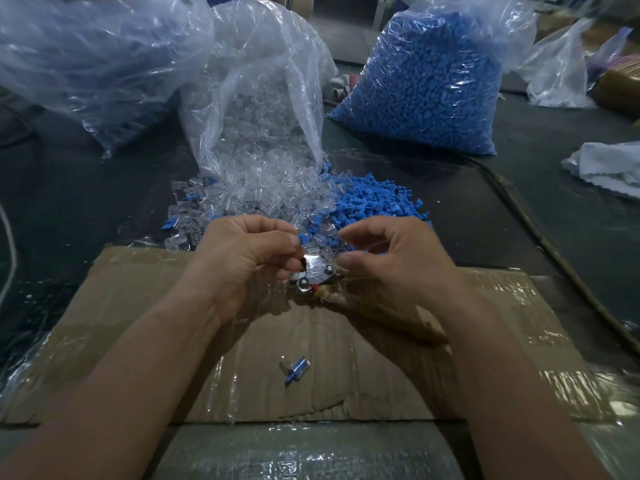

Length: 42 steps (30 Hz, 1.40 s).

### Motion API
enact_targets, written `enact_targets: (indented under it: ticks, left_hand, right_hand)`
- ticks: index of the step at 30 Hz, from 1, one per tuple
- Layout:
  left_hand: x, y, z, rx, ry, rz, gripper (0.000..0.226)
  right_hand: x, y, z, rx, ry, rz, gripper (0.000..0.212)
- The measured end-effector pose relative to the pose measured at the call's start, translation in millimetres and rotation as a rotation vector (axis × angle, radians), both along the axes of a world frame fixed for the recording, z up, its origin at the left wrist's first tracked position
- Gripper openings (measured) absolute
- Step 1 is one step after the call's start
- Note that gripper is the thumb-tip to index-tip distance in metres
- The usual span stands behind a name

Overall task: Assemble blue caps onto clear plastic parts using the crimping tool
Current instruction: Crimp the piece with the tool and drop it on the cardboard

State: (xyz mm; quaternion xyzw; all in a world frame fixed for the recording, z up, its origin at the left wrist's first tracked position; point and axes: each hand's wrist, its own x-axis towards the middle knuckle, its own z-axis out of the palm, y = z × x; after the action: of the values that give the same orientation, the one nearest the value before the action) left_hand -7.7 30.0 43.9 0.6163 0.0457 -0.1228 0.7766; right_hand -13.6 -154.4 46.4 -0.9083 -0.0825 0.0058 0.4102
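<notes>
The person's left hand (242, 261) and right hand (391, 261) meet over the far edge of a taped cardboard sheet (138, 341) lying on the dark bench (69, 202). The left fingers are curled together, pinching a small blue cap (303, 239) between thumb and forefinger. The right fingers are bent but apart, thumb and forefinger gaping just beside the cap; whether they touch anything cannot be told. Below and between both hands sits the metal head of the crimping tool (317, 271), its wrapped handle (381, 317) running under the right wrist. One assembled piece (294, 370) lies alone mid-cardboard. Beyond the hands, loose clear plastic parts (249, 188) spill from an open bag beside a heap of blue caps (374, 199). A full bag of blue caps (426, 84) stands toward the far right.
</notes>
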Motion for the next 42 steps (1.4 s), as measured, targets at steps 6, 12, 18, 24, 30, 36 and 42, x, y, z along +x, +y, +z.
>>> enact_targets:
  ticks: [6,12,18,24,30,36,42]
  left_hand:
    - [1.5,1.7,-1.4,0.001,0.005,0.012,0.012]
    - [3.9,5.1,-3.7,-0.002,-0.01,0.02,0.02]
    - [5.6,5.6,-5.0,-0.031,-0.023,0.012,0.011]
    - [9.2,9.3,-8.0,-0.104,-0.071,0.079,0.015]
    - [10.9,5.3,-14.3,-0.133,-0.11,0.139,0.009]
    - [5.6,-1.7,-14.2,-0.143,-0.178,0.145,0.017]
    - [4.4,-2.7,-12.4,-0.151,-0.192,0.136,0.018]
  right_hand:
    - [-4.5,-18.1,12.2,-0.453,0.243,0.114,0.071]
    - [-3.9,-8.6,3.5,-0.656,0.26,0.195,0.082]
    - [-2.4,-6.4,4.7,-0.582,0.13,0.132,0.047]
    - [0.9,-12.9,4.4,-0.582,-0.039,0.031,0.017]
    - [0.1,-9.3,3.8,-0.336,-0.211,-0.141,0.019]
    - [-1.5,3.2,-3.2,-0.349,-0.177,-0.046,0.026]
    - [-2.9,10.2,-5.3,-0.336,-0.148,-0.005,0.027]
